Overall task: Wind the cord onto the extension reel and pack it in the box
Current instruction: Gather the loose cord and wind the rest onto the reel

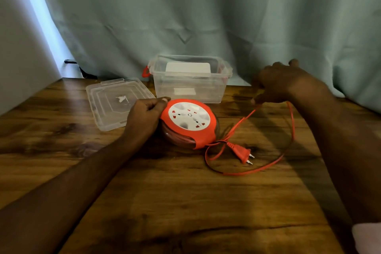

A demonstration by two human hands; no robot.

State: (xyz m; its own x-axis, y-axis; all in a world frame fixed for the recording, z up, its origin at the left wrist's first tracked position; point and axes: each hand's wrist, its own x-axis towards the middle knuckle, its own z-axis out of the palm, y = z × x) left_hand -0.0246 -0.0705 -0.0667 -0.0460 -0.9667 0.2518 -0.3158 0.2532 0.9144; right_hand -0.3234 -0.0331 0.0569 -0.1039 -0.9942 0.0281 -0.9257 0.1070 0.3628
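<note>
Orange and white, the extension reel (188, 125) sits flat on the wooden table (185, 202), socket face up, just in front of the clear box (190, 80). The left hand (145, 114) grips the reel's left rim, fingers curled round the orange edge, thumb lying along the top. So the reel lies directly to the right of that hand, touching it.

Over on the other side, the right hand (276, 82) is raised beside the box's right end, and its fingertips pinch the orange cord (291, 121). From that pinch one strand runs down to the reel's near-right edge, and another sweeps in a wide loose loop across the table, round the front and back towards the reel. The plug (241, 152) lies on the wood inside that loop, just right of the reel, prongs pointing right.

Clear plastic, the box stands open with red handles at its ends, against the pale green curtain (206, 16). Its lid (117, 103) lies flat on the table to the left, just behind the left hand.
</note>
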